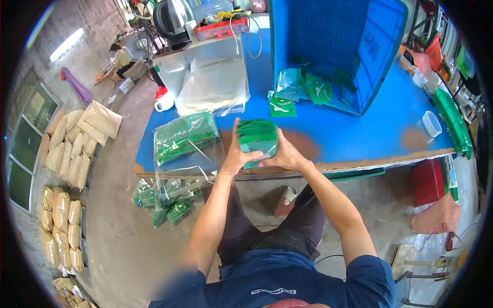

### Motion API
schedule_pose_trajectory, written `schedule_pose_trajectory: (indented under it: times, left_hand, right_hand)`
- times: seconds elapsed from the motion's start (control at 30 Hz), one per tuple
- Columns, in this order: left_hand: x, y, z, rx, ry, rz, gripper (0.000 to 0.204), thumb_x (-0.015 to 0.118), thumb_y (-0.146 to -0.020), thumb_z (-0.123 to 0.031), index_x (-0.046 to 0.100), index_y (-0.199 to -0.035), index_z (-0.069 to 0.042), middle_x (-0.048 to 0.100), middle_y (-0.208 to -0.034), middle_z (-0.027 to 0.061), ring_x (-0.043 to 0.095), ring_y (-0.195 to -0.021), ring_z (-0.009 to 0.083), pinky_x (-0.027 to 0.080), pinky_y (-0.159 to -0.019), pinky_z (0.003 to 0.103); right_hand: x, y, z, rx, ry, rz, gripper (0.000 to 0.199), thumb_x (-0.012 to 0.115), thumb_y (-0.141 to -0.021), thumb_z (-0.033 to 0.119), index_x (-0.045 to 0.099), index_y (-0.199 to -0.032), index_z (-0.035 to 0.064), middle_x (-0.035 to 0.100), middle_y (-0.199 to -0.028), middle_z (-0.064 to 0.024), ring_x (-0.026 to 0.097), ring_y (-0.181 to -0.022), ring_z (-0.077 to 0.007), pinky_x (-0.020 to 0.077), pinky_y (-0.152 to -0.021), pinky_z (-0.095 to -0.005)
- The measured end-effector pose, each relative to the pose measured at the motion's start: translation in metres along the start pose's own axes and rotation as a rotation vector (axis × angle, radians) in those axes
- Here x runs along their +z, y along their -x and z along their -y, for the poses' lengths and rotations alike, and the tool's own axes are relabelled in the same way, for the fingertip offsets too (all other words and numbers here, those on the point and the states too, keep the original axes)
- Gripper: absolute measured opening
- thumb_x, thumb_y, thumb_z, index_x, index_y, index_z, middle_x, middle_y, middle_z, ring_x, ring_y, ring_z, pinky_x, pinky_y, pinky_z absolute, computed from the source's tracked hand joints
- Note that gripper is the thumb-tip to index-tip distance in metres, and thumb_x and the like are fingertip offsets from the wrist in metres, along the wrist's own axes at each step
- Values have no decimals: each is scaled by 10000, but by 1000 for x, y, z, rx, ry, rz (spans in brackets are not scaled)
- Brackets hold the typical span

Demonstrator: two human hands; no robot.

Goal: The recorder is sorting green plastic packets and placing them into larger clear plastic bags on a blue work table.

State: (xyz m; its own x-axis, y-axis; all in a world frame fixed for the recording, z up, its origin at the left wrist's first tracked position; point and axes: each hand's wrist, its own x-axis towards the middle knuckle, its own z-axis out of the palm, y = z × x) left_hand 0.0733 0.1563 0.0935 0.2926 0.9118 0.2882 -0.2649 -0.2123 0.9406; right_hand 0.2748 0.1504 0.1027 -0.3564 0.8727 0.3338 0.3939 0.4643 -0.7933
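Observation:
Between my two hands, at the front edge of the blue table [349, 133], is a stack of green packets [257, 134] in clear wrapping. My left hand [238, 155] presses on its left side, the thumb across the near face. On the right side, my right hand [285, 152] grips the same stack. To the left lies a clear plastic bag [213, 154] with rows of green packets [186, 137] inside, partly hanging over the edge. Loose green packets [282, 106] lie beyond my hands at the mouth of a tipped blue crate [377, 66].
Flat clear bags [213, 84] are piled at the back left, near a kettle [172, 23] and a red tray [221, 30]. A white tub [432, 124] sits at the right. Bagged green packets [177, 211] are below the table's left end. Far left, a person [122, 57] sits.

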Motion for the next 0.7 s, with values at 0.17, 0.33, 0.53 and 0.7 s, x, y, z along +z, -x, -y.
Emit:
schedule_pose_trajectory:
  times: [0.17, 0.33, 0.53, 0.7]
  left_hand:
    - [-8, -14, -3, 94, -102, 60, 1232, 828, -700, 17, -23, -1583, -99, 454, -1435, 106, 471, -1308, 232, 405, -1087, 392]
    - [-20, 0, 18, 46, -147, 86, 1221, 859, -683, -28, 36, -1582, -87, 447, -1442, 97, 450, -1327, 230, 382, -1110, 378]
    - [-14, 1, 8, 55, -90, 45, 1221, 820, -682, 82, 15, -1582, -103, 449, -1442, 94, 461, -1318, 231, 413, -1088, 360]
    - [-21, 0, 13, 60, -258, 109, 1220, 854, -670, 30, 42, -1573, -81, 446, -1437, 113, 446, -1333, 235, 399, -1098, 371]
  right_hand:
    - [7, -8, -5, 16, -144, 3, 1155, 931, -599, 375, 247, -1464, 29, 468, -1403, -264, 480, -1305, -411, 416, -1072, -467]
    - [8, -2, -15, 85, 24, 58, 1217, 944, -568, 394, 226, -1483, 34, 443, -1418, -267, 454, -1322, -420, 398, -1093, -468]
    - [12, -5, -10, 67, 82, 25, 1018, 875, -655, 333, 272, -1419, 34, 621, -1145, -290, 576, -1144, -472, 471, -954, -498]
    - [18, -3, -14, 109, 31, -16, 1043, 884, -642, 344, 279, -1428, 25, 572, -1236, -292, 542, -1183, -471, 451, -998, -488]
